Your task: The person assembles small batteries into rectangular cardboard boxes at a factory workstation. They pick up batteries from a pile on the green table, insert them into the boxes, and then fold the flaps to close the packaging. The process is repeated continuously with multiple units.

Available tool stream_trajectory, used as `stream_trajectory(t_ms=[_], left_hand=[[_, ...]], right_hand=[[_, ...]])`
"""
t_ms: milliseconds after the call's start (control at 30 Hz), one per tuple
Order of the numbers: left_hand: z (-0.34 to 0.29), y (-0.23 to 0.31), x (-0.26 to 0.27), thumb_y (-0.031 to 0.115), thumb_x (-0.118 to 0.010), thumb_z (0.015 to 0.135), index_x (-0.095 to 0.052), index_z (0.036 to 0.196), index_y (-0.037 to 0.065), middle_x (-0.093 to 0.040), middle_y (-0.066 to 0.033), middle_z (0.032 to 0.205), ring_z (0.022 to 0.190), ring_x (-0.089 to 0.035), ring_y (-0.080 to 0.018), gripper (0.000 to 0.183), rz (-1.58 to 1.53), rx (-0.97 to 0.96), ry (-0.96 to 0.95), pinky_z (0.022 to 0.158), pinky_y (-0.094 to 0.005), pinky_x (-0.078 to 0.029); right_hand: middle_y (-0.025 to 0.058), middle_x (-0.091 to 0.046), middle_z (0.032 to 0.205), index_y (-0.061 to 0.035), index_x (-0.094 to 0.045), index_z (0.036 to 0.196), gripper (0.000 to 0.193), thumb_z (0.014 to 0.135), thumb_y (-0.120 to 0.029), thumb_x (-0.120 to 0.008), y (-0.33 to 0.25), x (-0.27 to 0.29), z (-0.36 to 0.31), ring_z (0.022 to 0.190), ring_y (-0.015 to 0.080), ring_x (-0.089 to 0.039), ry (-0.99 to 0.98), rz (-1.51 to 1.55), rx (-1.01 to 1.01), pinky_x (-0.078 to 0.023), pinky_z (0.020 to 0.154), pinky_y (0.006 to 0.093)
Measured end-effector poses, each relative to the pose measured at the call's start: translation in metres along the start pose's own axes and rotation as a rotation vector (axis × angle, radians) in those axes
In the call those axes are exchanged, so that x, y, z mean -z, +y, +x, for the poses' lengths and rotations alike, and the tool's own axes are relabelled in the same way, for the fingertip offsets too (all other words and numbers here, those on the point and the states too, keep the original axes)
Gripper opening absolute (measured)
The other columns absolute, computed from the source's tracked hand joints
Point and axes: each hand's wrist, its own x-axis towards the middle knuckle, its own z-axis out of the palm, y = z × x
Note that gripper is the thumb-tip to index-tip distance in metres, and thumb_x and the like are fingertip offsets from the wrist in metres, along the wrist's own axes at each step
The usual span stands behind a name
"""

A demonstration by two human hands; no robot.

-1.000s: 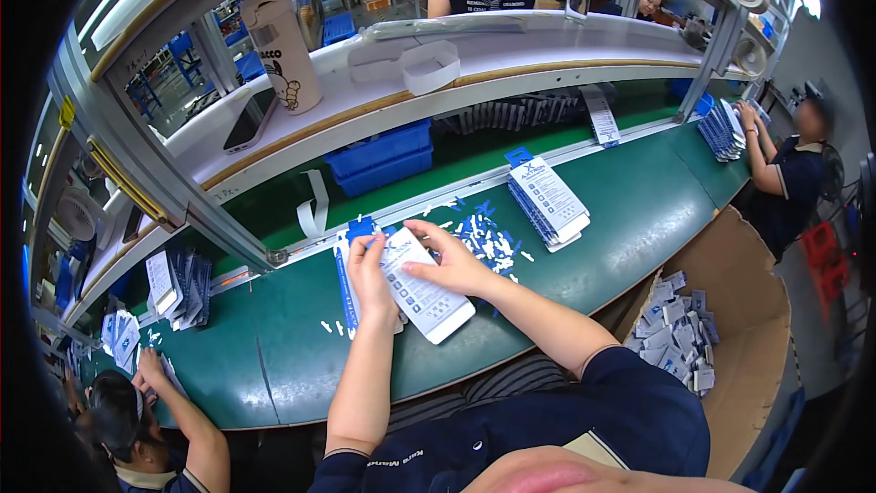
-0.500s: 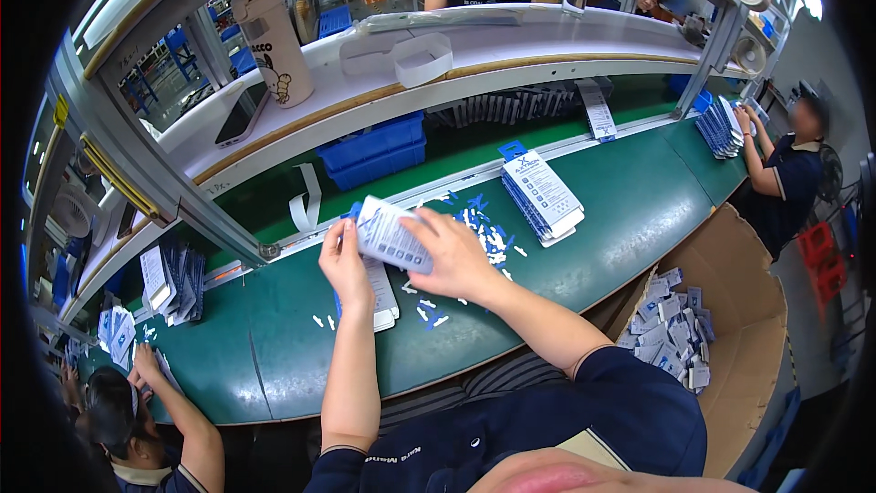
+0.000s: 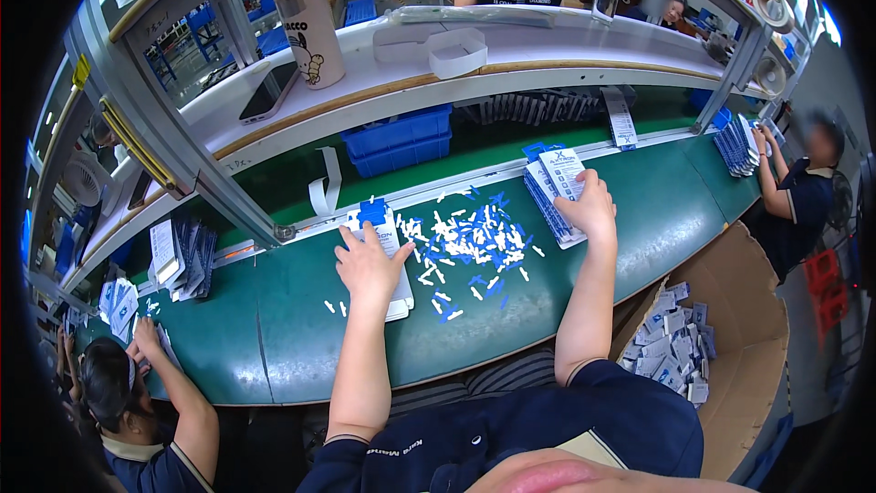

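Hands (image 3: 370, 265) (image 3: 591, 210) on card stacks (image 3: 388, 251) (image 3: 554, 196), scraps (image 3: 474, 242) between

White-and-blue flat packages lying on the green bench

One stack (image 3: 388, 246) is sitting centre-left, another (image 3: 557, 196) right; loose ones are filling a cardboard box (image 3: 675, 347).

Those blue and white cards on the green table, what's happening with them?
A person sits at a green table. Their left hand presses flat on one stack of cards, and their right hand rests on another stack of blue and white cards. Between the stacks lies a scatter of little blue and white strips. A cardboard box holds more cards.
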Motion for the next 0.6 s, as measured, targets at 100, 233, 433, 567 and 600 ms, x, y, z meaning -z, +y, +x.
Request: stream_trajectory(t_ms=[100,233,433,567,600], left_hand=[[0.002,-0.002,0.000,0.057,-0.070,0.072,-0.043,0.136,0.003,-0.032,-0.0304,0.142,0.117,-0.047,-0.0453,0.087,-0.018,-0.012,-0.018,0.091,-0.0461,-0.047],[0.001,-0.003,-0.002,0.053,-0.071,0.073,-0.044,0.134,0.002,-0.035,-0.0306,0.139,0.119,-0.045,-0.0446,0.085,-0.024,-0.019,0.017,0.094,-0.0459,-0.044],[0.004,0.000,-0.014,0.039,-0.073,0.075,-0.047,0.127,-0.002,-0.038,-0.0270,0.138,0.125,-0.038,-0.0445,0.071,-0.071,-0.218,0.363,0.102,-0.0478,-0.035],[0.006,0.000,-0.014,0.034,-0.073,0.076,-0.049,0.126,-0.003,-0.040,-0.0262,0.136,0.125,-0.038,-0.0440,0.066,-0.108,-0.245,0.385,0.101,-0.0475,-0.036],[0.006,-0.001,-0.014,0.034,-0.073,0.076,-0.049,0.125,-0.003,-0.040,-0.0260,0.136,0.125,-0.038,-0.0437,0.065,-0.121,-0.248,0.386,0.101,-0.0473,-0.036]], right_hand=[[0.0194,-0.055,0.112,-0.0075,-0.048,0.116,0.065,0.060,-0.031,-0.073,0.003,0.000,0.004,0.102,0.0370,-0.057,0.144,0.090,0.074,-0.043,0.090,0.0473],[0.0171,-0.055,0.111,-0.0064,-0.049,0.111,0.059,0.061,-0.024,-0.075,0.003,0.004,0.000,0.103,0.0359,-0.056,0.306,0.108,0.156,-0.046,0.087,0.0447],[0.0188,-0.057,0.115,-0.0053,-0.059,0.108,0.058,0.063,-0.035,-0.079,-0.036,-0.020,-0.029,0.114,0.0346,-0.049,-0.052,0.099,0.675,-0.037,0.097,0.0452],[0.0215,-0.048,0.128,-0.0072,-0.059,0.111,0.063,0.062,-0.041,-0.081,-0.043,-0.038,-0.032,0.124,0.0384,-0.039,0.172,0.057,0.680,-0.026,0.103,0.0525],[0.0220,-0.046,0.131,-0.0073,-0.058,0.113,0.065,0.062,-0.040,-0.082,-0.040,-0.037,-0.027,0.125,0.0389,-0.037,0.267,0.035,0.620,-0.025,0.103,0.0531]])
